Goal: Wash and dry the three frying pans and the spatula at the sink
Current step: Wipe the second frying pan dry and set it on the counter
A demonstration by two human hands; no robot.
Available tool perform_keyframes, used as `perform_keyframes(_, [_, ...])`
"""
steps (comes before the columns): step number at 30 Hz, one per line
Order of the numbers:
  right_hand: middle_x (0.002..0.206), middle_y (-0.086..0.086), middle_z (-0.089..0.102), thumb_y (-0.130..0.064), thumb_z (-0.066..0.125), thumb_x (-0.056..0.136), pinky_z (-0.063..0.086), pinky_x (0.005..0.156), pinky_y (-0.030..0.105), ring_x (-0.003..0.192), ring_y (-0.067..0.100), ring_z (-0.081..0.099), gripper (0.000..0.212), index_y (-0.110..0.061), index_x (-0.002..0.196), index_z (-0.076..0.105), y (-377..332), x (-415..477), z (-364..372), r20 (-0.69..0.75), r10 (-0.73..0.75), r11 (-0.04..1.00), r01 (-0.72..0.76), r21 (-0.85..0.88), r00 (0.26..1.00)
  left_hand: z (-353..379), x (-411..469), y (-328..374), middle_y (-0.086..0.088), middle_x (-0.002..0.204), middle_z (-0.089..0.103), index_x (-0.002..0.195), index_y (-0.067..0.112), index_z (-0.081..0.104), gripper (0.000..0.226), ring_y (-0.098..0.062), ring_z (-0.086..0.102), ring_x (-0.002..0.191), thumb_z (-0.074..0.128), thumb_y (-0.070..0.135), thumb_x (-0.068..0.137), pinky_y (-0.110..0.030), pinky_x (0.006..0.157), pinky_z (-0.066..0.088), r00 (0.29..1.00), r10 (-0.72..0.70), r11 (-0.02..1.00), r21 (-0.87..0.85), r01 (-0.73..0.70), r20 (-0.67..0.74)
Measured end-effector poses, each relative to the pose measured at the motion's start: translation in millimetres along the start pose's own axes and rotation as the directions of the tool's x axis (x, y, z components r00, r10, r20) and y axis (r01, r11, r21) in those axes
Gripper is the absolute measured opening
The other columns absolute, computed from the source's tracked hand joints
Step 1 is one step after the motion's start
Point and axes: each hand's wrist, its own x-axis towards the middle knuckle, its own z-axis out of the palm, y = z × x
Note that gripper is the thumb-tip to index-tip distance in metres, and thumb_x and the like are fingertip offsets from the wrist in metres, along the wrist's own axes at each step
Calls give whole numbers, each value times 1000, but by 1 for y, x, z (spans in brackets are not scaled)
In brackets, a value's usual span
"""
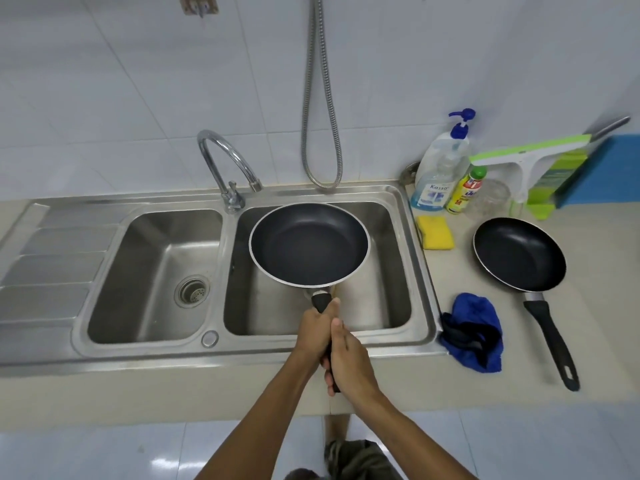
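Here both hands are wrapped around one black handle [320, 302]. The left hand [316, 329] is curled round it higher up, close to the bowl. The right hand [350, 356] is closed round it just behind, nearer the butt end, so the two hands touch. The handle's long axis runs straight away from the body toward the wall. It carries the frying pan [308, 244] ahead of the hands, open side up and roughly level, above the right basin [391, 271] of the steel sink [242, 351]. The left hand is the nearer one to the bowl. The pan is round and shallow, with a matte dark non-stick lining and a thin bright metal rim. The curved chrome tap [227, 161] ends just beyond the pan's rear-left edge, and no water can be seen running, so I judge the next move turns on bringing the bowl under that spout. A yellow sponge [435, 232] lies just right of the basin on the pale counter [595, 306], and a crumpled blue cloth [474, 336] sits nearer the front corner. A second frying pan [519, 254] of the same make lies further right, its handle pointing toward the person. A third pan and the spatula are not in view.
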Motion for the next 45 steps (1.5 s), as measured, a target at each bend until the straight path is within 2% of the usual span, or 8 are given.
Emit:
perform_keyframes(6, [56, -2, 58, -57, 20, 105, 43, 51, 29, 46, 12, 54, 60, -20, 76, 57, 11, -40, -37, -62, -67, 998, 67, 4, 996, 33, -47, 8, -6, 64, 52, 72, 12, 54, 34, -19, 52, 65, 58, 32, 100, -33, 64, 42, 997, 79, 997, 5, -79, -1])
perform_keyframes(11, [54, -1, 56, -57, 23, 105, 40, 47, 27, 43, 14, 49, 59, -17, 75, 55, 13, -84, -104, -144, -118, 993, 120, 3, 983, 92, -93, 28, 3, 55, 49, 65, 18, 48, 38, -16, 51, 59, 56, 29, 100, -34, 63, 44, 982, 171, 985, -7, -171, 86])
perform_keyframes(17, [55, -4, 55, -53, 31, 105, 40, 49, 26, 44, 6, 47, 50, -20, 79, 58, 29, -114, -214, -328, -166, 984, 180, 11, 930, 204, -131, 63, 1, 52, 57, 54, 18, 59, 47, -14, 54, 51, 55, 29, 100, -25, 52, 44, 929, 207, 974, 25, -225, 306])
perform_keyframes(24, [65, -6, 64, -46, 43, 104, 44, 52, 23, 50, 6, 55, 30, -27, 106, 67, 87, -114, -376, -484, -159, 986, 161, -37, 861, 380, -133, 77, -6, 73, 70, 86, 4, 70, 32, -18, 68, 70, 58, 29, 102, -28, 64, 56, 839, 139, 982, 39, -187, 526])
perform_keyframes(31, [85, -5, 70, -41, 55, 99, 48, 49, 18, 61, 9, 63, 21, -29, 115, 62, 158, -83, -546, -431, -77, 997, 59, -54, 899, 563, -118, 64, -7, 78, 71, 87, 7, 64, 24, -18, 68, 72, 59, 25, 103, -32, 77, 57, 821, -24, 1000, 8, 24, 570])
perform_keyframes(35, [77, 0, 68, -39, 56, 98, 49, 47, 27, 52, 8, 59, 24, -24, 115, 64, 196, -50, -604, -379, -30, 998, 8, -60, 925, 628, -93, 51, -11, 74, 68, 80, 3, 63, 30, -15, 66, 59, 58, 20, 104, -24, 63, 56, 854, -100, 995, 53, 85, 511])
perform_keyframes(39, [83, -4, 70, -41, 57, 98, 45, 56, 19, 66, 9, 63, 35, -26, 130, 60, 237, -13, -628, -330, -13, 995, -21, -97, 944, 660, -68, 33, -3, 66, 67, 76, 5, 62, 38, -7, 60, 45, 53, 24, 106, -16, 40, 42, 867, -175, 981, 161, 111, 466])
perform_keyframes(45, [94, -9, 72, -39, 58, 99, 55, 79, 30, 80, 10, 67, 38, -28, 135, 58, 283, 32, -638, -300, -14, 998, -6, -68, 954, 690, -24, 1, -2, 73, 70, 82, 8, 66, 38, -9, 62, 59, 54, 35, 105, -18, 47, 41, 855, -230, 968, 201, 151, 465])
